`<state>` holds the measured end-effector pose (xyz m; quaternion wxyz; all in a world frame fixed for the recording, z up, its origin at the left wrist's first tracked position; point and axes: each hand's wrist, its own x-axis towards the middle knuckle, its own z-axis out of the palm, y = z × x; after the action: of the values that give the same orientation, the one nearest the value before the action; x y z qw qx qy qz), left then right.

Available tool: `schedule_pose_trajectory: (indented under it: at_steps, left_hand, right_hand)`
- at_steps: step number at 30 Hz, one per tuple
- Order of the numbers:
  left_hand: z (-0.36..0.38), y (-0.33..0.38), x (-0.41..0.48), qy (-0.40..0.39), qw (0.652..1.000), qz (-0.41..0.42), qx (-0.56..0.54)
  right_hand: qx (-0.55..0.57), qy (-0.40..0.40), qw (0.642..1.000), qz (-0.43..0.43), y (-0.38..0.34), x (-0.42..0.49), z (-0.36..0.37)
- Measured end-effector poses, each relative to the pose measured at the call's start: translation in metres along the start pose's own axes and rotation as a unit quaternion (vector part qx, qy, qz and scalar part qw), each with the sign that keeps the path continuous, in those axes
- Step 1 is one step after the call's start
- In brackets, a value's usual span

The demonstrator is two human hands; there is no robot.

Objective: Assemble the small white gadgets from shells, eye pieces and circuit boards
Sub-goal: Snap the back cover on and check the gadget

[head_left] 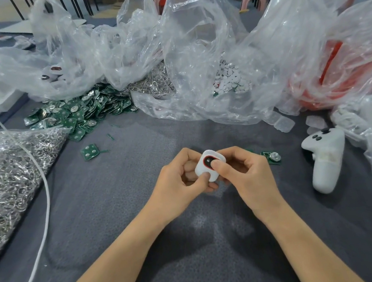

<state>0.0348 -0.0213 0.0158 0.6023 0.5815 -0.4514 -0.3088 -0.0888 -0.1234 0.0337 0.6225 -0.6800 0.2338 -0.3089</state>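
Gadget [202,169] pinched between both curled hands, left hand [179,183] cradling, right hand [247,172] thumbing the eye piece [208,161]. Probably seating it; next, even pressure. Spare circuit board [271,157] just right of the grip.

Worktop [145,231] covered in grey cloth. Far left of left grip [179,185]: bag of metal rings [5,182], white cable [42,186] trailing over its edge. Ahead-left of grips: heap of green circuit boards [84,110], stray board [89,152] nearer. Just right of right grip [245,175]: lone board with coin cell [271,157]. Farther right: white controller [325,158]. Beyond grips: crumpled clear bags [191,55], one holding white discs [231,78].
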Motion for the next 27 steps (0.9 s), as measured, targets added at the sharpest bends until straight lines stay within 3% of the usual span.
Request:
schedule_pose_trajectory:
  at_steps: [7, 15, 19, 24, 27]
  left_hand:
    - [0.0025, 0.0008, -0.0017, -0.008, 0.994, 0.016, 0.105]
    - [0.0043, 0.0031, -0.0026, -0.003, 0.992, 0.023, 0.127]
    - [0.0039, 0.0018, -0.0018, 0.008, 0.993, 0.019, 0.117]
    - [0.0018, 0.0006, -0.0002, 0.024, 0.998, 0.0, 0.058]
    - [0.0013, -0.0006, 0.0003, 0.022, 0.997, 0.001, 0.068]
  right_hand:
    - [-0.077, 0.031, 0.996, -0.017, 0.0045, 0.0006, 0.0035]
    - [-0.129, 0.044, 0.99, -0.042, 0.0041, 0.0007, 0.0042]
    - [-0.113, 0.031, 0.993, -0.03, 0.0038, 0.001, 0.0034]
    - [-0.011, 0.011, 1.0, -0.013, 0.0001, 0.0011, 0.0033]
    - [-0.019, 0.009, 1.0, -0.016, 0.0016, 0.0019, 0.0031]
